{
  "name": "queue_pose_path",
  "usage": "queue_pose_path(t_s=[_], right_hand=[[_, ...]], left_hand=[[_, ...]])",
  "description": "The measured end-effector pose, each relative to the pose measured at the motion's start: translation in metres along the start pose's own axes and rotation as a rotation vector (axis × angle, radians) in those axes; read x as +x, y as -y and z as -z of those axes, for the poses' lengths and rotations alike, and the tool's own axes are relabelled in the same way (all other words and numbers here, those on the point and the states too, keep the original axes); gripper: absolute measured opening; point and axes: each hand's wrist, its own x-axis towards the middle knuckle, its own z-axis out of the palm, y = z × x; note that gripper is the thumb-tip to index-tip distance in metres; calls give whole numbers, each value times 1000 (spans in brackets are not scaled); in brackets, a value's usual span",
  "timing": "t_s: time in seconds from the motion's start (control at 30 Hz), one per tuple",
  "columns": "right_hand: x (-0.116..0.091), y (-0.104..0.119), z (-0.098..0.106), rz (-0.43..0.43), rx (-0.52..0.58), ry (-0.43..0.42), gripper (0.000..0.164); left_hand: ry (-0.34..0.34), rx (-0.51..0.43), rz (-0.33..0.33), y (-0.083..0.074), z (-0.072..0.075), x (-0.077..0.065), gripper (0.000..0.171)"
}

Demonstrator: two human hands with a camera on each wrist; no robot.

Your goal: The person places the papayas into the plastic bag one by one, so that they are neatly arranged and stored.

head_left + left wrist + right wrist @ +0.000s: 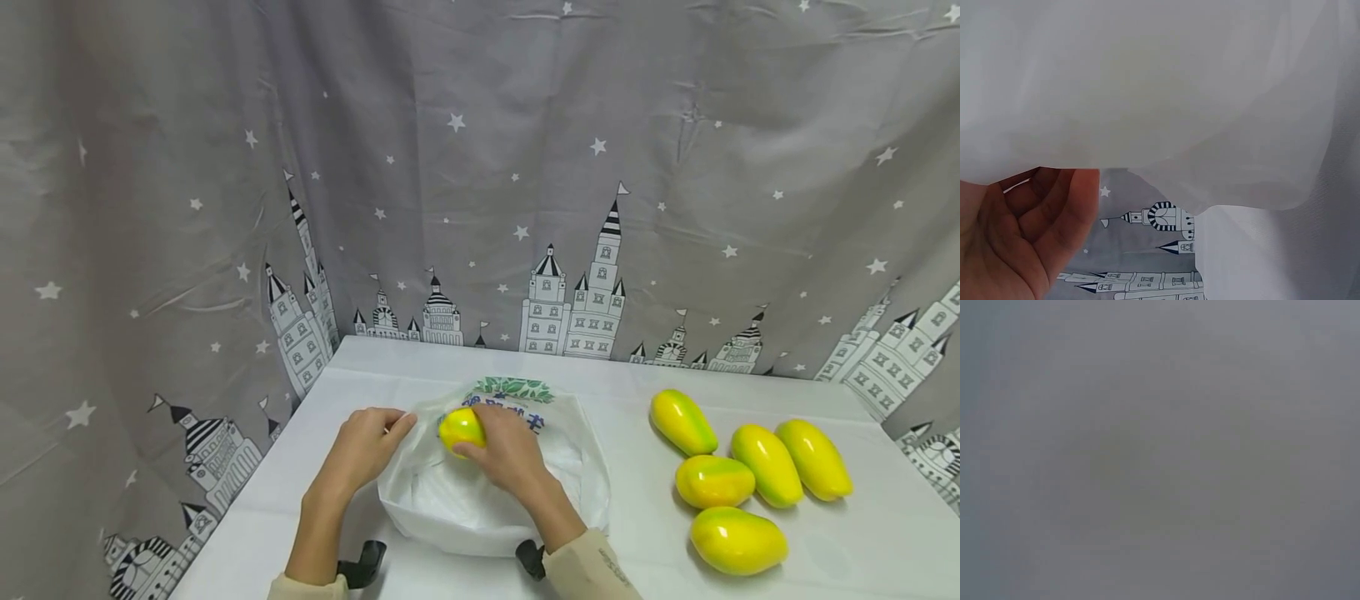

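A white plastic bag (491,537) with green leaves and blue lettering stands with its mouth spread wide in the head view. At its left rim, my left hand (363,450) pinches the edge; in the left wrist view the curled fingers (1066,219) show below the white sheet of the bag (1147,87). My right hand (513,450) grips a yellow mango (461,429) over the bag's mouth, thumb on the near side. The right wrist view is only a grey blur.
Several yellow-green mangoes (738,542) lie grouped on the white table (600,575) to the right of the bag. A grey curtain (480,167) printed with castles and stars hangs behind and along the sides. Dark wrist mounts (363,565) sit under both forearms.
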Motion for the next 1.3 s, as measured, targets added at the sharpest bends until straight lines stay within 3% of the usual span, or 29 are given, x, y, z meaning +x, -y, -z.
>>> queue_pose_path(t_s=[0.3,0.53,0.77,0.97,1.3], right_hand=[[5,-2,-11,-11,-53,-6,60],[9,-3,-15,-1,-85,-10,59],[7,-6,-16,-29,-67,64,65],[6,-7,-16,-2,-72,110,60],[10,-9,-21,-63,-32,-23,58]], left_hand=[[-9,-5,-40,-1,0,-1,32],[-9,-4,-29,-2,0,0,32],[-7,-1,-20,-1,0,-1,32],[-1,7,-12,-1,1,-1,32],[-7,7,-29,0,1,-1,31]])
